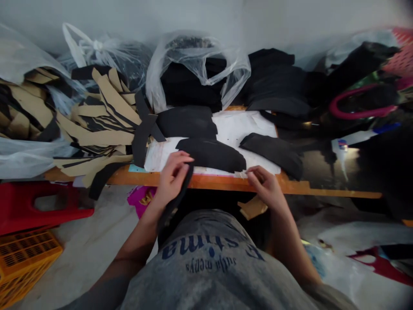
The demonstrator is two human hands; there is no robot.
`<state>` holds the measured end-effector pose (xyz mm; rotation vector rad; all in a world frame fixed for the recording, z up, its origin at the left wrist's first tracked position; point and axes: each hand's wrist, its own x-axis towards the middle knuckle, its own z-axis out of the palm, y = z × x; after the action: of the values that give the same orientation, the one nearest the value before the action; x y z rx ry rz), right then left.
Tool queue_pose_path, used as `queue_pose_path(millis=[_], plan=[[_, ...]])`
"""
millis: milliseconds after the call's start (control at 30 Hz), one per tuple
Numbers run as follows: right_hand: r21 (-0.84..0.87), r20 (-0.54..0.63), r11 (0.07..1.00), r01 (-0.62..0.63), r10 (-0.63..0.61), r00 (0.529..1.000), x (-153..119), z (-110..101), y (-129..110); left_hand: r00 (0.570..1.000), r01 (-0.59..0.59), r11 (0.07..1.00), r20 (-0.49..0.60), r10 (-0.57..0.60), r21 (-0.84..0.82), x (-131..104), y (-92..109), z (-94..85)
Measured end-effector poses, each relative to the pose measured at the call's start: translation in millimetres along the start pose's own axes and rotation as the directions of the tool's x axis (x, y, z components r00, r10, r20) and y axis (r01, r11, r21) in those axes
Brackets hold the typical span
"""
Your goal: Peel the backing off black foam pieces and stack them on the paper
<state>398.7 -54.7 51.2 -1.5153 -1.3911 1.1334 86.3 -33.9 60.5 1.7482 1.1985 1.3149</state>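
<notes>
My left hand (173,178) is closed around a black strip (181,193) that hangs down over the table's front edge toward my lap. In front of it a curved black cut piece (211,155) lies flat on white paper (240,127), overlapping another black piece (189,122) behind. My right hand (265,186) is at the table edge, thumb and finger pinched together at the near right corner of the curved piece. A small pale scrap (240,174) is at its fingertips; whether the fingers hold it is unclear. One more black piece (272,150) rests to the right.
A heap of tan-and-black strips (103,125) spreads over the left of the table. Behind stand a clear plastic bag (155,82) with black pieces and a black stack (274,82). A white bottle with a nozzle (342,148) is at right. A red stool (64,202) and yellow crate (29,267) are lower left.
</notes>
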Motion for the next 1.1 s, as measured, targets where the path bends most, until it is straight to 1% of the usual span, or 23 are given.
queue_pose_path(millis=[33,67,100,133,167,200,233,267,300,367,433,500,567,600,633,700,800,933,1033,1100], plan=[[0.03,0.09,0.999,0.045,-0.048,0.995,2.4,9.2,-11.7,0.989,-0.054,0.997,0.141,0.045,0.061,1.9,3.6,5.6],[0.062,0.165,0.995,0.082,-0.091,0.982,5.1,18.7,-22.6,0.96,-0.112,0.991,0.264,0.09,0.071,3.3,6.5,11.9],[0.085,0.226,0.991,0.107,-0.124,0.966,7.8,27.6,-31.9,0.925,-0.156,0.986,0.359,0.127,0.051,4.4,8.2,18.1],[0.094,0.267,0.988,0.12,-0.142,0.953,10.3,35.2,-38.9,0.892,-0.177,0.984,0.426,0.151,0.021,5.2,8.7,23.5],[0.089,0.296,0.988,0.122,-0.144,0.944,12.6,40.7,-43.5,0.874,-0.171,0.985,0.459,0.161,-0.019,5.5,7.8,27.4],[0.08,0.31,0.99,0.116,-0.136,0.941,14.5,44.1,-45.8,0.874,-0.137,0.988,0.462,0.151,-0.065,5.5,5.7,29.5],[0.08,0.302,0.991,0.104,-0.124,0.945,16.0,45.2,-45.9,0.888,-0.079,0.991,0.443,0.121,-0.111,5.1,2.7,29.5],[0.099,0.271,0.991,0.087,-0.111,0.956,17.2,44.5,-44.4,0.908,-0.008,0.988,0.412,0.071,-0.152,4.2,-0.9,27.5],[0.139,0.218,0.988,0.066,-0.095,0.971,18.2,42.5,-41.7,0.925,0.065,0.981,0.381,0.009,-0.182,2.9,-4.8,24.0],[0.267,0.083,0.964,0.007,-0.031,0.996,19.8,37.1,-33.8,0.932,0.197,0.963,0.339,-0.126,-0.184,-1.2,-12.5,14.3],[0.392,-0.022,0.918,-0.06,0.074,0.997,20.7,33.2,-24.5,0.926,0.31,0.937,0.276,-0.259,-0.159,-6.5,-19.4,5.3],[0.457,-0.066,0.881,-0.12,0.168,0.984,20.9,32.9,-15.4,0.906,0.415,0.891,0.168,-0.388,-0.185,-11.5,-25.7,0.1],[0.439,-0.102,0.887,-0.139,0.203,0.974,20.4,36.0,-7.6,0.874,0.481,0.846,0.044,-0.485,-0.23,-14.8,-31.6,-1.8],[0.396,-0.127,0.91,-0.127,0.191,0.973,19.9,38.3,-4.4,0.86,0.495,0.837,-0.01,-0.511,-0.233,-15.9,-34.4,-2.2],[0.335,-0.157,0.937,-0.1,0.16,0.974,19.4,40.9,-1.7,0.853,0.497,0.841,-0.057,-0.519,-0.213,-16.6,-37.1,-2.6],[0.198,-0.218,0.98,-0.018,0.062,0.974,18.7,46.3,2.5,0.855,0.481,0.866,-0.147,-0.498,-0.135,-17.7,-42.4,-4.0],[0.046,-0.267,0.996,0.077,-0.062,0.962,18.5,53.4,6.9,0.869,0.448,0.894,-0.236,-0.435,-0.001,-19.6,-50.1,-7.3],[-0.074,-0.271,0.993,0.095,-0.111,0.956,19.9,61.1,11.6,0.896,0.405,0.9,-0.267,-0.355,0.161,-20.4,-57.9,-9.3],[-0.127,-0.294,0.988,0.088,-0.123,0.948,22.0,64.9,14.3,0.918,0.367,0.894,-0.253,-0.304,0.256,-17.9,-60.2,-8.5],[-0.146,-0.302,0.986,0.082,-0.123,0.945,23.4,66.3,15.3,0.927,0.354,0.889,-0.238,-0.292,0.29,-15.7,-60.7,-7.8]])
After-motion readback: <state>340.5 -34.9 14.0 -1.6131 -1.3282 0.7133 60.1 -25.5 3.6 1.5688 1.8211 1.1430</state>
